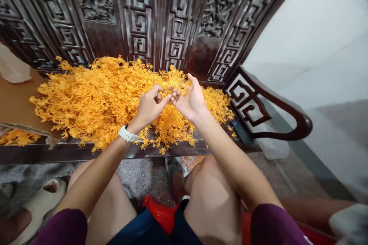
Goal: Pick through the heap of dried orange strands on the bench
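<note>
A large heap of yellow, flower-like plastic pieces with thin stems spreads over the dark wooden bench. Above its right part, my two hands meet almost fingertip to fingertip. My left hand, with a white watch on its wrist, is closed in a pinch at a small yellow piece. My right hand is turned palm up, thumb raised, its other fingers curled around the lower end of a yellow flower piece. The exact grip is blurred, and the pieces blend with the heap behind.
The bench has a carved back and a curved right armrest. A dark phone lies by the armrest. Cardboard stands at the left. Another person's sandalled foot shows lower left.
</note>
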{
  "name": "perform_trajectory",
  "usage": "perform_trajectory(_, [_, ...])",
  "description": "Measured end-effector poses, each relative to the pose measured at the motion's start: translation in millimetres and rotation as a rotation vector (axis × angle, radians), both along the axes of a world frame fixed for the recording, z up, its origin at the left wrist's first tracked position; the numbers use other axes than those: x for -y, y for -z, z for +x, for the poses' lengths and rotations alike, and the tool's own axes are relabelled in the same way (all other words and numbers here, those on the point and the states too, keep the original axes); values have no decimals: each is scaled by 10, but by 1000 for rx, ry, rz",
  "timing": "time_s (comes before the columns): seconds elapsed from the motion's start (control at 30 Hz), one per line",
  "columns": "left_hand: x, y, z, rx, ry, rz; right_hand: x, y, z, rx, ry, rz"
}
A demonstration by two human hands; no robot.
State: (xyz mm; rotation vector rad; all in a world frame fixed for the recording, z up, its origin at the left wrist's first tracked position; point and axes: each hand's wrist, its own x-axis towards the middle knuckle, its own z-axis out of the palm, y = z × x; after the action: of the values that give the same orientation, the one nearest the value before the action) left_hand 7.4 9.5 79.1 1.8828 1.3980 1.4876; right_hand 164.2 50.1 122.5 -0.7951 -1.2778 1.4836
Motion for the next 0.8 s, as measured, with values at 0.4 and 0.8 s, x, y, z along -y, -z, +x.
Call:
perform_trajectory(0.4, [171,756,203,-34,-171,442,361,185,259,-347,206,-571])
perform_trajectory(0.8, [68,917,307,13,-61,95,270,414,108,26,110,-197])
